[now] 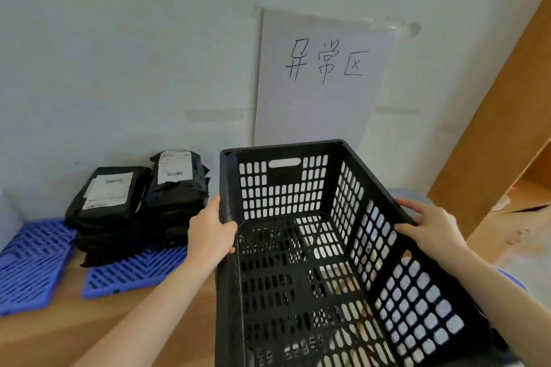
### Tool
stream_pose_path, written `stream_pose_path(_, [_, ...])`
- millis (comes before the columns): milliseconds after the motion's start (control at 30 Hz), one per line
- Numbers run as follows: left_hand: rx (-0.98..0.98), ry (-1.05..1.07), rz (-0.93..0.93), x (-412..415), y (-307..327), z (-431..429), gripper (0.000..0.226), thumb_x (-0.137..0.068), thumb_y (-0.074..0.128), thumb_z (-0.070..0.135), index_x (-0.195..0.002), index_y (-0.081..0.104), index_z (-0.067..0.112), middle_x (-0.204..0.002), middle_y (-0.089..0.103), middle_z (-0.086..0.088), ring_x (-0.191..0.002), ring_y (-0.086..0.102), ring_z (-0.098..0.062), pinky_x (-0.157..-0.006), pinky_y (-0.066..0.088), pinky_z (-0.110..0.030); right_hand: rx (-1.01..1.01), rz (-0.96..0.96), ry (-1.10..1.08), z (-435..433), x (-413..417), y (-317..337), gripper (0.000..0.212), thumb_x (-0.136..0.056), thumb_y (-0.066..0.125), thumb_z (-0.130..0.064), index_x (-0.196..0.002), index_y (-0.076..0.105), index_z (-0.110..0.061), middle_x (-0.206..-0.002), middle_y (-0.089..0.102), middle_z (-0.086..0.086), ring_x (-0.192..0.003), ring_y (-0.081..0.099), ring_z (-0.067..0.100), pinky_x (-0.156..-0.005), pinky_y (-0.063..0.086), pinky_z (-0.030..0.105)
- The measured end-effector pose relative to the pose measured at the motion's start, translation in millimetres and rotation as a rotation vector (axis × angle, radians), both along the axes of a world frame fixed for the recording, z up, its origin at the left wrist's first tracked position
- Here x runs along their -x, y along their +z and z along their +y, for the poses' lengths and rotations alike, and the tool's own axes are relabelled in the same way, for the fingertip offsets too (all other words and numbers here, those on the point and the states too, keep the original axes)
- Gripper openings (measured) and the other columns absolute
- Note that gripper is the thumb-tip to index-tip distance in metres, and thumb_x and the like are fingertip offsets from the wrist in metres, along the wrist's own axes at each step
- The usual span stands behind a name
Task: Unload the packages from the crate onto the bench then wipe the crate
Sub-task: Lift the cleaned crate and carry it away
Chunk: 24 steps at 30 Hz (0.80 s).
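Black perforated plastic crate is sitting empty between both hands, long axis running six to twelve o'clock. Left hand is gripping its nine o'clock rim and right hand its three o'clock rim, fingers curling over. Black bagged packages are lying stacked at ten o'clock on the wooden tabletop.

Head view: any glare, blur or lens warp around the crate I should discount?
Head view: soft even light, no glare; its wide lens bends the crate rim and the wooden shelf; package labels are too blurred to read; the wall sign is legible.
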<state>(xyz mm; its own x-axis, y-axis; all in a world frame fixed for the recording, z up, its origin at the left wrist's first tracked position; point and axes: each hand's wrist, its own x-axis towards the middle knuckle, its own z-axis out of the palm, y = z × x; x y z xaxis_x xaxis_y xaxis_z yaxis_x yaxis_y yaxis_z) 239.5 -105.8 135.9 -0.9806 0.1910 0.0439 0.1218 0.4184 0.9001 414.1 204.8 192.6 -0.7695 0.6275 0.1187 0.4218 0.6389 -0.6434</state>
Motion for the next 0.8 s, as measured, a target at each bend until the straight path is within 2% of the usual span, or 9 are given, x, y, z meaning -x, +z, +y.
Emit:
stream_pose_path(167, [0.061,0.023,-0.066,72.2,-35.0,36.3,0.064,-0.088,0.060,0.001,-0.145,0.042,0.022,-0.105,0.064,0.000,-0.067,0.068,-0.026,-0.048,0.056,-0.026,0.007,-0.062,-0.001,40.8,79.5,-39.8,0.052,-0.086,0.068,-0.009,-0.134,0.054,-0.024,-0.090,0.074,0.003,-0.050,0.065,0.001,-0.054,0.048,0.013])
stream_pose_path(233, [0.076,0.029,-0.091,93.8,-48.4,48.3,0.064,-0.089,0.060,0.002,-0.146,0.040,0.023,-0.107,0.066,-0.002,-0.069,0.069,-0.026,-0.051,0.059,-0.031,0.004,-0.084,-0.002,52.1,104.6,-55.4,0.050,-0.086,0.068,-0.009,-0.132,0.055,-0.024,-0.082,0.072,0.000,-0.049,0.064,0.001,-0.049,0.043,0.008])
stream_pose_path(433, [0.092,0.082,-0.148,142.3,-87.4,77.8,0.070,-0.091,0.059,0.004,-0.152,0.031,0.026,-0.102,0.061,0.003,-0.070,0.068,-0.023,-0.055,0.060,-0.035,0.012,-0.148,0.012,84.5,171.9,-104.5,0.051,-0.086,0.068,-0.011,-0.133,0.054,-0.025,-0.087,0.074,0.003,-0.053,0.058,-0.005,-0.044,0.038,0.007])
stream_pose_path(533, [0.145,0.139,-0.173,164.3,-108.3,92.0,0.070,-0.093,0.059,0.007,-0.153,0.028,0.022,-0.115,0.061,-0.009,-0.069,0.063,-0.012,-0.062,0.061,-0.036,0.067,-0.170,0.029,101.4,201.4,-128.7,0.051,-0.086,0.068,-0.010,-0.133,0.054,-0.026,-0.081,0.070,-0.003,-0.059,0.060,-0.003,-0.051,0.040,0.010])
stream_pose_path(600, [0.176,0.174,-0.185,176.9,-126.0,99.6,0.071,-0.093,0.061,0.009,-0.154,0.027,0.022,-0.125,0.061,-0.017,-0.070,0.057,-0.005,-0.070,0.061,-0.041,0.103,-0.182,0.042,112.1,218.4,-145.8,0.051,-0.086,0.067,-0.009,-0.133,0.053,-0.026,-0.084,0.071,-0.004,-0.060,0.061,-0.003,-0.054,0.045,0.014])
stream_pose_path(700, [0.189,0.222,-0.199,190.4,-149.8,112.1,0.072,-0.093,0.062,0.010,-0.154,0.027,0.023,-0.124,0.062,-0.020,-0.076,0.052,-0.007,-0.074,0.061,-0.044,0.143,-0.188,0.055,128.0,239.8,-172.0,0.051,-0.087,0.065,-0.008,-0.133,0.053,-0.026,-0.098,0.074,0.001,-0.059,0.059,-0.005,-0.054,0.045,0.011])
stream_pose_path(800, [0.216,0.261,-0.202,196.3,-171.0,119.5,0.073,-0.093,0.062,0.009,-0.154,0.027,0.026,-0.124,0.062,-0.021,-0.073,0.047,-0.005,-0.074,0.060,-0.046,0.212,-0.191,0.048,136.6,248.6,-195.8,0.051,-0.088,0.064,-0.010,-0.133,0.050,-0.030,-0.100,0.071,0.000,-0.061,0.063,0.002,-0.052,0.047,0.013])
